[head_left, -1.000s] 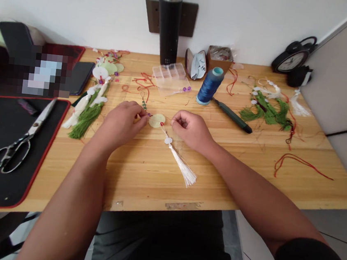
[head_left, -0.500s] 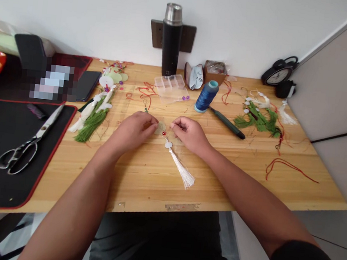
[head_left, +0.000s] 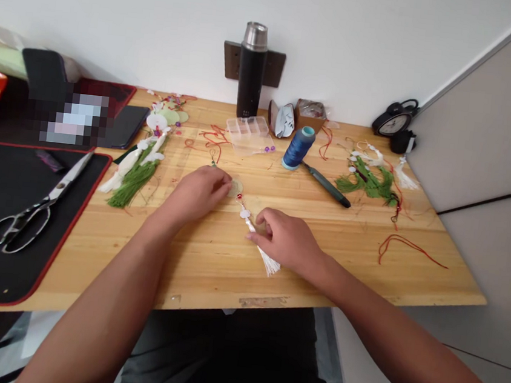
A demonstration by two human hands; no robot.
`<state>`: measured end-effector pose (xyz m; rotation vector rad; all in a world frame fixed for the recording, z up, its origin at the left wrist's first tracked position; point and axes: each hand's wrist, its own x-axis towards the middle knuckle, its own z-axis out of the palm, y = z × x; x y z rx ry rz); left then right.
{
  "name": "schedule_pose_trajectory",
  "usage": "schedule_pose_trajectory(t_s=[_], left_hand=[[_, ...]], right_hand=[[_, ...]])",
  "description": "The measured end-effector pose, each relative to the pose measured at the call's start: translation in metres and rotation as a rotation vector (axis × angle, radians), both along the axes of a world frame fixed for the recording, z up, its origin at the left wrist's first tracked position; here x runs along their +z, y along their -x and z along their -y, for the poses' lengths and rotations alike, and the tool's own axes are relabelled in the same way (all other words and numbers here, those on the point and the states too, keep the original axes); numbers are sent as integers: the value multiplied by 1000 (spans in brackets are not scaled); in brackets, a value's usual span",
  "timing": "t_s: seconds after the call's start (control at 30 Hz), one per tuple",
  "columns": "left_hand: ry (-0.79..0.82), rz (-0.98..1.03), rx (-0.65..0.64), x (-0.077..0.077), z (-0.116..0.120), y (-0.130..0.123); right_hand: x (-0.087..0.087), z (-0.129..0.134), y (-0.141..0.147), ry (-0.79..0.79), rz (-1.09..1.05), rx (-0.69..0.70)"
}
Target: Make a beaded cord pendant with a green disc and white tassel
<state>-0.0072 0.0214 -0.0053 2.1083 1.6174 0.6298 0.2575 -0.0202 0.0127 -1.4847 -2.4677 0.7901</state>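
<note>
A tassel pendant lies across the middle of the wooden table. It has a pale translucent disc [head_left: 236,187], a red bead [head_left: 239,196], a white flower-shaped piece [head_left: 244,213] and a white tassel [head_left: 270,264]. My left hand [head_left: 201,192] is closed at the disc's left edge, thumb and fingers pinched together on it. A thin cord with a small green bead [head_left: 214,164] sticks out beyond that hand. Over the upper part of the tassel is my right hand [head_left: 291,239], thumb and forefinger apart, partly covering the strands.
Behind stand a blue thread spool [head_left: 298,148], a dark green pen-like tool [head_left: 329,187], a clear compartment box [head_left: 250,135] and a black flask [head_left: 250,75]. Scissors [head_left: 39,205] lie on the black mat at left. Green and white tassels [head_left: 136,176] lie left, more [head_left: 371,176] right.
My right hand has moved from beside the disc down and toward me, to the white tassel, and its fingers have spread. My left hand stays at the disc. The camera view has shifted slightly.
</note>
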Motion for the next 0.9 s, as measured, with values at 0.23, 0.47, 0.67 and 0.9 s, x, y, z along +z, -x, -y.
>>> schedule_pose_trajectory(t_s=[0.23,0.47,0.67,0.9], left_hand=[[-32,6,13,-3,-1,1],[-44,3,6,-3,-1,0],[-64,3,-1,-5,-1,0],[-62,-6,-7,-3,-1,-1]], right_hand=[[0,14,-7,-12,45,70],[3,18,-12,3,67,71],[2,18,-17,26,68,68],[5,17,-23,49,53,89]])
